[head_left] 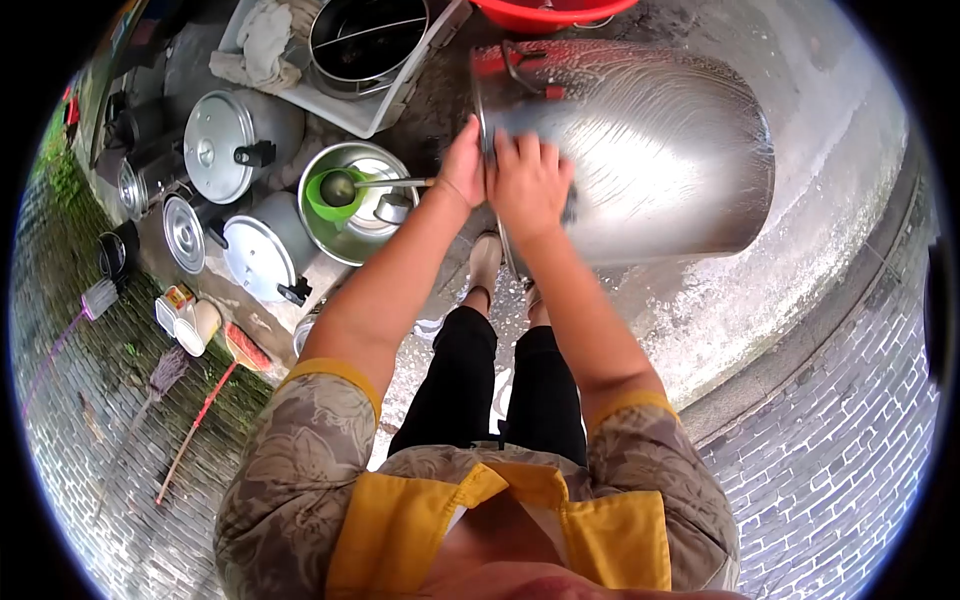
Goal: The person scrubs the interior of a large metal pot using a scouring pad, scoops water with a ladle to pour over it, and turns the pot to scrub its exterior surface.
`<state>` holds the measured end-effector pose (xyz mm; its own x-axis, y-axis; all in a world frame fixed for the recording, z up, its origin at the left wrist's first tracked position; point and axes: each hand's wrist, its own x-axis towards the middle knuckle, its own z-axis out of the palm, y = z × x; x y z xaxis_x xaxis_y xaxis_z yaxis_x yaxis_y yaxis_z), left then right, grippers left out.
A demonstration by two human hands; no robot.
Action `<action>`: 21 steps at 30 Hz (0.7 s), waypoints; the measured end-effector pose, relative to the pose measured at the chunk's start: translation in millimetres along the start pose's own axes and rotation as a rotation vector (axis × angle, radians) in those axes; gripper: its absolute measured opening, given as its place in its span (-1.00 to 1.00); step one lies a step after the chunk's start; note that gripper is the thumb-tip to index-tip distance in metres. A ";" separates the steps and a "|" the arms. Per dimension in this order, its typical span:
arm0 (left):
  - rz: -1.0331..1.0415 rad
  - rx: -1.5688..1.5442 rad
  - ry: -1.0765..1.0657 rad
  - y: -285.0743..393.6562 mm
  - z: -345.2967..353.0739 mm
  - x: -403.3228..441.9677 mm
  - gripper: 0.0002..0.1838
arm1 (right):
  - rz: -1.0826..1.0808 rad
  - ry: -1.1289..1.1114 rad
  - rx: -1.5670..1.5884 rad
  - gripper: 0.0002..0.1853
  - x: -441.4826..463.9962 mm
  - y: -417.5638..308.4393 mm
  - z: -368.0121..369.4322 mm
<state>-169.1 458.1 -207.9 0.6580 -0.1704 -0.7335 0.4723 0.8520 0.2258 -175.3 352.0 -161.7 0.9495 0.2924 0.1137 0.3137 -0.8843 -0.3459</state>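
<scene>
A large metal pot (660, 160) lies on its side, streaked with suds, with a handle (515, 65) near its rim. My left hand (463, 165) is closed at the pot's rim, thumb pointing up along the edge. Pressed against the outer wall just inside that rim is my right hand (530, 185), its fingers bent and slightly blurred. Something dark shows beside and under the right palm, too hidden to name. Left of my hands, a metal basin (310, 225) holds a green plastic scoop (325, 205) and a ladle (390, 183).
Several lidded pots (218, 147) stand at left. A white crate (375, 115) with a dark-bottomed pan (368, 45) and cloth (265, 45) is behind, near a red basin (550, 15). Brushes, including a red one (245, 347), lie on the paving. My feet are below the pot's rim.
</scene>
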 end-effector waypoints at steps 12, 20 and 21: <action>0.164 0.337 0.406 -26.7 -3.6 13.9 -0.28 | -0.138 0.019 0.025 -0.63 -52.2 35.8 -23.3; 0.798 1.302 0.809 -44.5 -3.5 14.2 -0.40 | 0.288 0.411 -0.420 -0.64 30.2 239.3 -77.9; 0.802 1.332 0.819 -42.1 -0.7 9.9 -0.41 | 0.519 0.398 -0.360 -0.61 44.3 272.2 -95.6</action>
<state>-182.8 420.9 -225.1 0.7076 0.6783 -0.1983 0.5993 -0.4272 0.6770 -47.8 89.4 -161.8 0.8826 -0.2887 0.3710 -0.2594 -0.9573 -0.1280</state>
